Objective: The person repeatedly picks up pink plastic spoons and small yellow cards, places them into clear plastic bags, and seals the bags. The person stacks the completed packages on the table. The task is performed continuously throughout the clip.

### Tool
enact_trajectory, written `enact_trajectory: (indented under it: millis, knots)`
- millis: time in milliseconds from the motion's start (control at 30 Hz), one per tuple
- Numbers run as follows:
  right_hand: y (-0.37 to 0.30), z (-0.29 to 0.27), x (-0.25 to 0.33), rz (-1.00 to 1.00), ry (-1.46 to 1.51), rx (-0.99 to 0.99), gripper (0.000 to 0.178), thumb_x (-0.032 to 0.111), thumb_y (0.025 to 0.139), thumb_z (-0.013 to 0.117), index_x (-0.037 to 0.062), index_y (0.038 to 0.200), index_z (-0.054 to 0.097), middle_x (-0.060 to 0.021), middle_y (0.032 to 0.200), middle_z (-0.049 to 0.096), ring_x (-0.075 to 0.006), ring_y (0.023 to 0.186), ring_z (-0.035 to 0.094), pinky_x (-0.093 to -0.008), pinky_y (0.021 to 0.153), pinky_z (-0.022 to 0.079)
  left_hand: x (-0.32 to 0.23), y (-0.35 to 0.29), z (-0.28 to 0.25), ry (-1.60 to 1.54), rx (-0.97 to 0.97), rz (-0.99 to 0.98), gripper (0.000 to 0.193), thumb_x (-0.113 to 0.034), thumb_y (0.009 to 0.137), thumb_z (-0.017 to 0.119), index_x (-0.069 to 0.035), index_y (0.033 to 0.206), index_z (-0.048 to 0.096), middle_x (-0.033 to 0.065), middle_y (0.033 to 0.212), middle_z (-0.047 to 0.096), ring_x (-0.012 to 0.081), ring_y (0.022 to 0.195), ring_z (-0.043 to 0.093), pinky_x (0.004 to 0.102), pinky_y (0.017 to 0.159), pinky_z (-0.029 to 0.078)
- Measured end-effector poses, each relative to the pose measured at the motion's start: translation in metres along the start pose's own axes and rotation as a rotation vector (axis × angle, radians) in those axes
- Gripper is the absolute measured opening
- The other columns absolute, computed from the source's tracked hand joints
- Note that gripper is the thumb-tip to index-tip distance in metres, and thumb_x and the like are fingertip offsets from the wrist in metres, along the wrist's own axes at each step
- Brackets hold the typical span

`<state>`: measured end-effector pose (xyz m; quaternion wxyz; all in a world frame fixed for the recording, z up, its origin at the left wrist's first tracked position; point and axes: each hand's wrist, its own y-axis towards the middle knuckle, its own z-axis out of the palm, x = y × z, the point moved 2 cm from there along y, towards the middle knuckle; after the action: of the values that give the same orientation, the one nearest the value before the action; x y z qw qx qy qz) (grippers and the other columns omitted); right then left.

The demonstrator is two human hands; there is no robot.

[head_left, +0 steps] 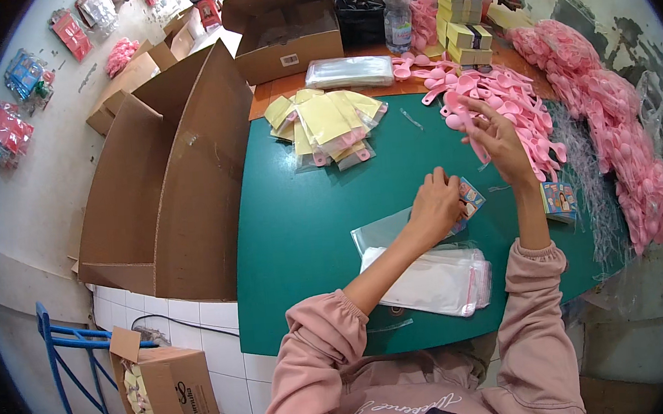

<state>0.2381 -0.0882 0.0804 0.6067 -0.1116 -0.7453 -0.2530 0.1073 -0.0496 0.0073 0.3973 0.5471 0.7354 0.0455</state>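
The person's right hand (502, 142) is raised over the right part of the green bench (294, 234), its grip clamped on a pink spoon (468, 126), which stands on a slant with its bowl end up. Just behind and beside it lies a loose heap of pink spoons (525, 123).

The left hand (435, 204) is lower and nearer the middle, its grip closed on a colourful printed card (469, 197) that shows past the fingertips. A clear bag (373, 232) lies under this hand and wrist; whether the card is inside it, one cannot tell.

Nearer the person, below the left forearm, rests a stack of clear bags (440, 280). A small stack of printed cards (559, 200) sits just right of the right forearm. Toward the far left of the bench, filled bags with yellow cards (328, 120) lie in an overlapping pile, and behind them a flat pack of clear sleeves (348, 72). A plastic bottle (397, 13) stands upright at the back, with a large open cardboard box (202, 183) left of the bench.
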Motion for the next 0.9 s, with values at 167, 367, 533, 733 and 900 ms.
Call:
enact_trajectory:
  millis: [167,367,533,733,900]
  knots:
    - [-0.004,-0.007,-0.012,-0.102,0.079,-0.153,0.036,0.009,0.082,0.057,0.0005,0.116,0.049,-0.0051,0.096,0.058,-0.0103,0.075,0.057,-0.0212,0.064,0.047,0.013,0.003,0.018,-0.309,0.208,-0.162,0.027,-0.010,0.069,0.065,-0.004,0.095,0.056,0.0168,0.089,0.049,0.0315,0.078,0.052,0.0386,0.068,0.045]
    - [-0.011,-0.023,-0.017,0.041,0.088,-0.266,0.020,0.013,0.082,0.058,0.0023,0.100,0.060,-0.0010,0.081,0.059,-0.0064,0.064,0.051,-0.0187,0.052,0.042,-0.007,-0.006,0.009,-0.069,0.029,-0.030,0.035,-0.010,0.070,0.065,-0.003,0.102,0.052,0.0167,0.088,0.050,0.0316,0.075,0.055,0.0383,0.064,0.046]
    - [-0.011,-0.024,-0.029,0.003,0.063,-0.214,0.020,0.012,0.083,0.057,0.0018,0.100,0.060,-0.0006,0.079,0.057,-0.0057,0.063,0.049,-0.0193,0.053,0.042,-0.004,-0.002,0.010,-0.541,0.199,-0.190,0.042,-0.012,0.069,0.068,-0.003,0.106,0.050,0.0170,0.092,0.049,0.0323,0.084,0.053,0.0386,0.071,0.045]
    - [-0.014,-0.011,-0.027,0.002,0.070,-0.175,0.019,0.009,0.083,0.054,0.0000,0.099,0.058,-0.0019,0.080,0.057,-0.0069,0.066,0.052,-0.0199,0.058,0.044,0.017,-0.017,-0.035,0.123,0.083,-0.070,0.046,-0.010,0.065,0.071,0.000,0.105,0.051,0.0156,0.091,0.051,0.0294,0.075,0.057,0.0356,0.068,0.047]
    - [-0.017,0.001,-0.029,-0.007,-0.025,-0.008,0.017,0.008,0.082,0.053,0.0032,0.097,0.055,-0.0007,0.075,0.054,-0.0073,0.063,0.053,-0.0205,0.057,0.044,0.036,-0.019,-0.041,-0.148,0.275,-0.200,0.040,-0.009,0.064,0.071,0.001,0.099,0.055,0.0130,0.082,0.056,0.0251,0.069,0.057,0.0339,0.065,0.046]
